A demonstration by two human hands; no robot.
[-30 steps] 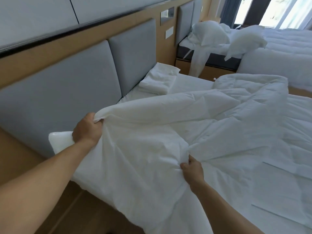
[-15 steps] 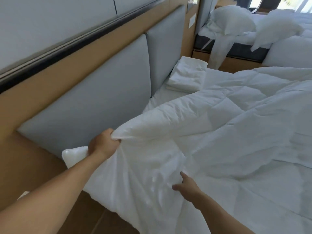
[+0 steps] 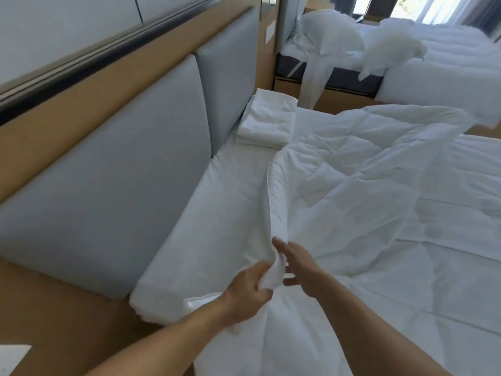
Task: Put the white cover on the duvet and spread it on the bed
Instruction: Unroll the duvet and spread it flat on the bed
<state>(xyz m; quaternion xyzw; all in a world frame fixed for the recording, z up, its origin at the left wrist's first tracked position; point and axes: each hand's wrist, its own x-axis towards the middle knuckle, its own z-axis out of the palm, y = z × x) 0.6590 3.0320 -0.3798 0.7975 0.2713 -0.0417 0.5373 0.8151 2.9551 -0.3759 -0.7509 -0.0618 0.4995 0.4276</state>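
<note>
Duvet [image 3: 352,202] lies rumpled across the right part of the near bed [image 3: 217,213], soft and puffy, with stitched quilting squares and many shallow creases. Its long edge is rolled into a thick rounded ridge that curves from our hands up toward the head of the bed. To the right we see a smooth white cloth [image 3: 447,280], flatter and thinner, marked by straight fold lines; we cannot tell whether it is the cover.

Our left hand [image 3: 249,291] grips the near end of that rolled edge, fingers curled round a bunched wad of white fabric. Our right hand [image 3: 298,264] sits just beside it with the fingers straight and slightly spread, the forefinger tip touching the ridge and the thumb held out below.

Left of the duvet the mattress shows a bare strip of taut white sheet with a rounded corner. Behind it stand the padded grey headboard panels [image 3: 122,172], smooth and rectangular, set in a tan wooden surround [image 3: 67,316]. A stack of folded white linen [image 3: 268,120] lies at the far end against the panels. A second bed [image 3: 439,77] beyond carries slumped white pillows [image 3: 328,31].
</note>
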